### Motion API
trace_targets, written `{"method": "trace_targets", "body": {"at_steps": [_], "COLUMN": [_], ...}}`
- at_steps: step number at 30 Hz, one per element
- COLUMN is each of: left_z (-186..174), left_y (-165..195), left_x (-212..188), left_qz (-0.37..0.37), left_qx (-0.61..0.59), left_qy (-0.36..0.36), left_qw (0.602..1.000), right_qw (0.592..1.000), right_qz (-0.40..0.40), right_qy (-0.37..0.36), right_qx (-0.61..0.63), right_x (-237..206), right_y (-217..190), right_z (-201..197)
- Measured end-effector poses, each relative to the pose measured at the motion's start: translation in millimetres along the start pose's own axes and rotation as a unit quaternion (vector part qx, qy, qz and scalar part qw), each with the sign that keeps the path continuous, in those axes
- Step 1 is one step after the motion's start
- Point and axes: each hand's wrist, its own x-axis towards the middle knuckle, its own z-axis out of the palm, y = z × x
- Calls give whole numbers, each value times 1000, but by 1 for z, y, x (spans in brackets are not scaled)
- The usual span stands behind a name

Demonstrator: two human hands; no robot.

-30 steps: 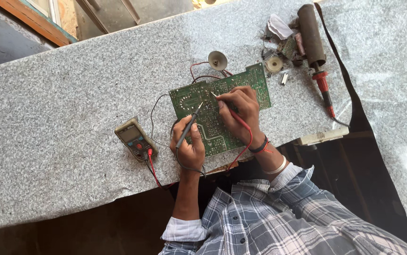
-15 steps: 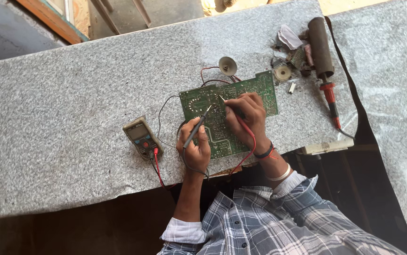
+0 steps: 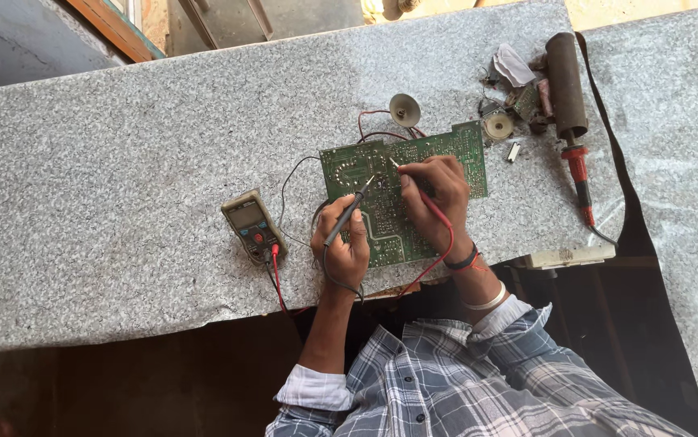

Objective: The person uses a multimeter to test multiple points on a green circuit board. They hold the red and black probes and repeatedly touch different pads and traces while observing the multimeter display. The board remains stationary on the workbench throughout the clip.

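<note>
Two probes on a green circuit board, seen from above

The left hand (image 3: 343,243) grips a black probe (image 3: 347,212) and the right hand (image 3: 436,194) a red one (image 3: 411,176) — both tips rest on the green circuit board (image 3: 402,190), which lies flat on a speckled granite slab (image 3: 122,178). A multimeter (image 3: 253,226) sits just left of the board, its red and black leads trailing off the slab's edge. Upper right — a small speaker (image 3: 405,108), loose parts and a red-handled soldering iron (image 3: 580,176).
</note>
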Motion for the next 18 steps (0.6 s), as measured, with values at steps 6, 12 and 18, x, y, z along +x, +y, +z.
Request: {"method": "trace_targets", "body": {"at_steps": [6,12,18], "left_z": [0,0,1], "left_y": [2,1,0], "left_x": [1,1,1], "left_qz": [5,19,-13], "left_qx": [2,13,-14], "left_qy": [1,8,-3], "left_qw": [1000,1000,1000], "right_qw": [999,999,998], "right_qz": [-38,-49,-57], "right_qy": [-9,-15,-15], "right_qx": [-20,-20,-19], "right_x": [0,0,-1], "right_y": [0,0,3], "right_z": [-1,-1,0]}}
